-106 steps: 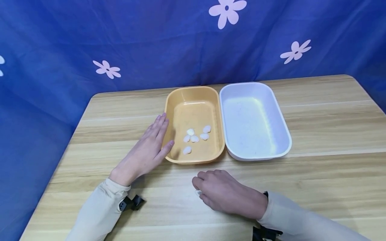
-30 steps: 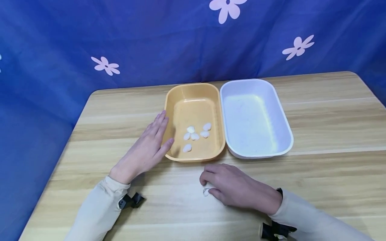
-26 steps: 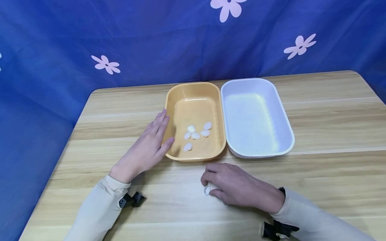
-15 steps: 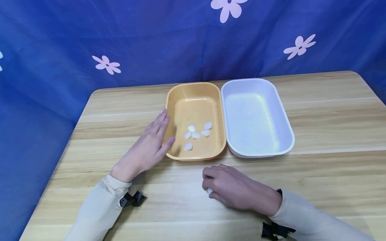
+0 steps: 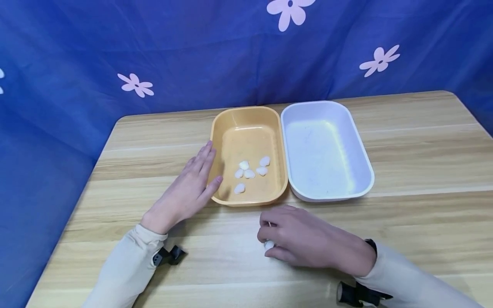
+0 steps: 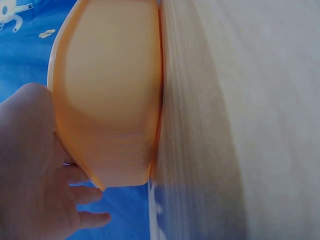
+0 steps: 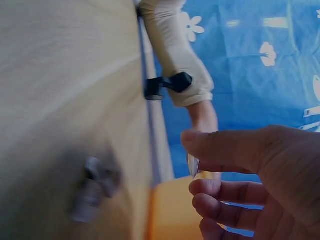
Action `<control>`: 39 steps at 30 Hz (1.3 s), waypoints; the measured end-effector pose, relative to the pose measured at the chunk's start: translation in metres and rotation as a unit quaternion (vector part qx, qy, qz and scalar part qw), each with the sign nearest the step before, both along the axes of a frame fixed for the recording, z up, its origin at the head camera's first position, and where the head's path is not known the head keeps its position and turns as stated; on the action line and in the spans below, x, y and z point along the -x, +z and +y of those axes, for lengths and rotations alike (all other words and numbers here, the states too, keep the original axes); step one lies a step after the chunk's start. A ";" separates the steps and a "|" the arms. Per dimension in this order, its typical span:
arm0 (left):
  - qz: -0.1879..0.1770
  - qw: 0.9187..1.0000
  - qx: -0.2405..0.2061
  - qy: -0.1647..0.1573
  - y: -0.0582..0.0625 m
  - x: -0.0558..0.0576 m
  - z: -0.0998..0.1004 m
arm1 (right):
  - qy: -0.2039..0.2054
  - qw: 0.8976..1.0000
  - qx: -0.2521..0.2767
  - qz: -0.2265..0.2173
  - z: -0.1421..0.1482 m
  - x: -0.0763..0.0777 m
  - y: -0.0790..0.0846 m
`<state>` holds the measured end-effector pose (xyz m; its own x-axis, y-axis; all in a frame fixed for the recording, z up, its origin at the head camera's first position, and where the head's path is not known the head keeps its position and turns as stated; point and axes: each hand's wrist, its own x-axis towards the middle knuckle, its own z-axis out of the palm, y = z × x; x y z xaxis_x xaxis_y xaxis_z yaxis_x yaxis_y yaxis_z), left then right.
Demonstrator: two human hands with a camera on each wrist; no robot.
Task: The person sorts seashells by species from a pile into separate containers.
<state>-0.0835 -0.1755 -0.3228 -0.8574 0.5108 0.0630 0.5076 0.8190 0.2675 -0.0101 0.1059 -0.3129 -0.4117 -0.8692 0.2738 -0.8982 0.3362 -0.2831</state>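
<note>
My left hand [image 5: 185, 188] rests with straight fingers along the left rim of an orange tray [image 5: 250, 141]; in the left wrist view its thumb and fingers are at the rim of the orange tray [image 6: 110, 90]. Several small white seashells [image 5: 244, 165] lie inside this tray. Just in front of it, low over the table, my right hand [image 5: 304, 239] pinches a white seashell [image 5: 269, 244] between thumb and index finger. The right wrist view shows the pinched seashell [image 7: 193, 166] edge-on, with the other fingers curled below. What those fingers may cover is hidden.
A white tray [image 5: 319, 158] stands against the orange tray's right side. Blurred small pale objects [image 7: 86, 200] lie on the table below my right hand in the right wrist view. A blue flowered cloth [image 5: 200, 55] hangs behind the wooden table [image 5: 416, 171].
My right thumb and index finger have closed on a seashell that was between them on the table a second ago. The right hand has shifted slightly rightward. My left hand stays in place.
</note>
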 end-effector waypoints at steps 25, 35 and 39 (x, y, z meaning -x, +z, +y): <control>-0.001 1.000 -0.002 -0.004 -0.001 0.001 0.000 | -0.210 0.970 0.120 -0.026 0.077 0.070 0.021; 0.000 1.000 -0.002 -0.002 -0.001 0.000 0.000 | -0.256 0.961 0.074 -0.075 0.087 0.084 0.009; 0.001 1.000 -0.003 -0.002 -0.001 0.000 -0.001 | -0.264 0.958 0.054 -0.097 0.090 0.087 0.007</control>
